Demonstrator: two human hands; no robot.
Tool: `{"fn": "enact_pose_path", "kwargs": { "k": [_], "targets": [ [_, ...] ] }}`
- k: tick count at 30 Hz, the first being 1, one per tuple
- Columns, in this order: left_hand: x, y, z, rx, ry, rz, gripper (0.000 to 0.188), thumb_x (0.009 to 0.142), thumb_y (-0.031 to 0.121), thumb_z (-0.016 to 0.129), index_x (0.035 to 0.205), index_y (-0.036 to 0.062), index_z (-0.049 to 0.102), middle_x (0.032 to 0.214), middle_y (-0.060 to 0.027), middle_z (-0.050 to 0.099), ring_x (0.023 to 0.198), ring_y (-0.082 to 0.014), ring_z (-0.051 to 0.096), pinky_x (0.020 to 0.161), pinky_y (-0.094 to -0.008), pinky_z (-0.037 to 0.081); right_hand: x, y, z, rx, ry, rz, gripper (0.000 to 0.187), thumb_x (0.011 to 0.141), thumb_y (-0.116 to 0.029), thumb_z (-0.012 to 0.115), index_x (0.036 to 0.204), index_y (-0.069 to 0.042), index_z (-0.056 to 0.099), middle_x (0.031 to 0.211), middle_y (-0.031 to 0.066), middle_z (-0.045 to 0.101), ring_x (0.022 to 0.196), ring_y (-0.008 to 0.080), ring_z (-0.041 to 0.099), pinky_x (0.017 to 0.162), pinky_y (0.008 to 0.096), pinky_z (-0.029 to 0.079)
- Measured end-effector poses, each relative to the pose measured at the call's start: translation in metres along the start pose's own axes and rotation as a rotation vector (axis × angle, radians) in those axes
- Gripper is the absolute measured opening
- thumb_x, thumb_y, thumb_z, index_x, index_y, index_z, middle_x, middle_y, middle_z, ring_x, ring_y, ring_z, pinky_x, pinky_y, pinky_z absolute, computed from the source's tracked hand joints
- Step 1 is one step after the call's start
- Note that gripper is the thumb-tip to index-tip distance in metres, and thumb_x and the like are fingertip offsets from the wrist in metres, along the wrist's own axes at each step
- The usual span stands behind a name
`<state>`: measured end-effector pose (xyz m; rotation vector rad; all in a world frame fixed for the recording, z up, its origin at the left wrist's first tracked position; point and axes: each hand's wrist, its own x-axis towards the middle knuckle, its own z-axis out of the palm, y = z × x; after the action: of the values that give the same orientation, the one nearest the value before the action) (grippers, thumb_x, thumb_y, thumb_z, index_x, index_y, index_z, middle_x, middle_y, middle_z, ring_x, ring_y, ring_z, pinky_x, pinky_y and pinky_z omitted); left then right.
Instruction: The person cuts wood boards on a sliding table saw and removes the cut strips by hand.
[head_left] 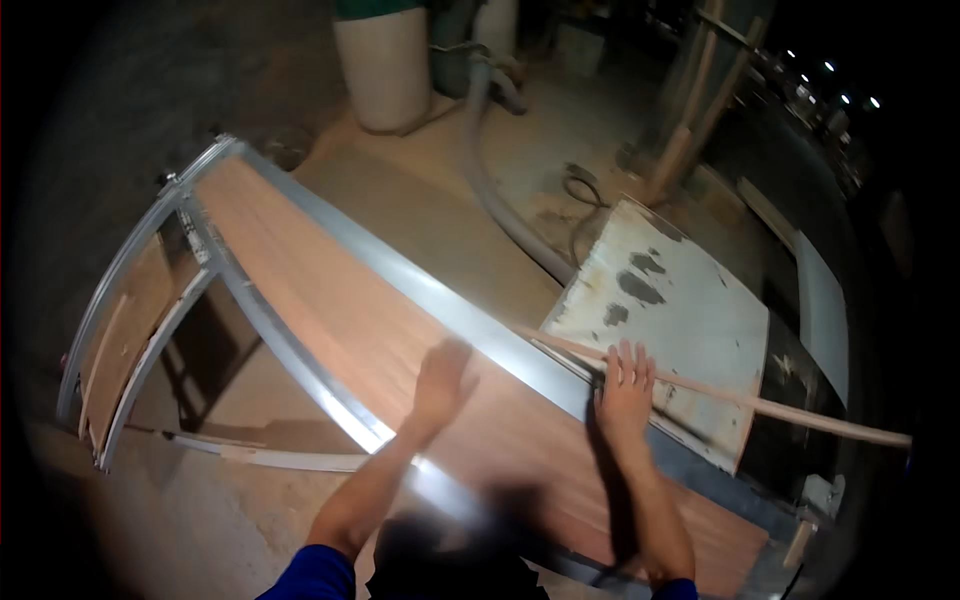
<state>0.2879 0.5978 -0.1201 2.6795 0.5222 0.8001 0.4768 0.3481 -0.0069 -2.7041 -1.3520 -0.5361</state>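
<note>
A long, tapering panel of reddish wood (320, 285) in a grey metal frame lies diagonally in front of me. My left hand (443, 382) rests flat on this panel near its middle, its fingers blurred. My right hand (626, 395) is over the frame's far edge, fingers stretched out and apart. Beneath those fingers runs a thin wooden strip (800, 415), which sticks out far to the right. Whether the fingertips press on the strip I cannot tell. The frame's bright metal edge (470, 330) passes between my two hands.
Beyond my right hand stands a worn white board (690, 310) with dark patches. A grey hose (485, 170) crosses the dusty floor behind, near a large pale sack or bin (385, 70). A curved metal frame section (130, 260) extends at the left. Wooden posts (690, 130) rise at the back right.
</note>
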Motion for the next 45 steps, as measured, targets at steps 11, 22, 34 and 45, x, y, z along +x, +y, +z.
{"fn": "enact_pose_path", "kwargs": {
  "k": [11, 22, 34, 45],
  "targets": [
    [-0.111, -0.226, -0.097, -0.313, 0.306, -1.516, 0.075, 0.093, 0.049, 0.062, 0.137, -0.0096, 0.046, 0.143, -0.0311, 0.047, 0.135, -0.0422, 0.045, 0.111, -0.0481, 0.038, 0.03, 0.02, -0.076, 0.11, -0.201, 0.159, 0.027, 0.086, -0.021, 0.074, 0.08, -0.001, 0.056, 0.071, 0.0225, 0.062, 0.071, 0.0467, 0.06, 0.064, 0.0532, 0.045],
    [-0.103, -0.253, -0.064, -0.236, 0.207, -1.533, 0.083, 0.096, 0.066, 0.045, 0.132, -0.0085, 0.044, 0.133, -0.0337, 0.053, 0.122, -0.0484, 0.054, 0.106, -0.0519, 0.043, -0.041, -0.142, -0.16, 0.337, -0.535, 0.438, 0.044, 0.101, -0.026, 0.049, 0.138, -0.001, 0.054, 0.135, 0.0235, 0.058, 0.129, 0.0351, 0.053, 0.111, 0.0431, 0.04],
    [-0.078, -0.239, -0.061, -0.576, -0.111, -1.476, 0.071, 0.101, 0.057, 0.04, 0.126, -0.0081, 0.054, 0.121, -0.0282, 0.061, 0.108, -0.0406, 0.061, 0.097, -0.0472, 0.049, -0.067, -0.197, -0.004, 0.255, -0.214, 0.208, 0.04, 0.089, -0.029, 0.067, 0.121, -0.006, 0.062, 0.11, 0.0183, 0.064, 0.105, 0.0372, 0.06, 0.09, 0.0516, 0.045],
    [-0.012, -0.125, -0.024, -0.644, 0.192, -1.088, 0.067, 0.1, 0.056, 0.048, 0.124, -0.0056, 0.057, 0.105, -0.0212, 0.068, 0.084, -0.032, 0.064, 0.075, -0.0418, 0.054, -0.308, -0.177, 0.025, 0.078, 0.36, 1.228, 0.063, 0.086, -0.016, 0.065, 0.142, 0.003, 0.044, 0.144, 0.0261, 0.044, 0.136, 0.0427, 0.037, 0.115, 0.0547, 0.025]
  ]
}}
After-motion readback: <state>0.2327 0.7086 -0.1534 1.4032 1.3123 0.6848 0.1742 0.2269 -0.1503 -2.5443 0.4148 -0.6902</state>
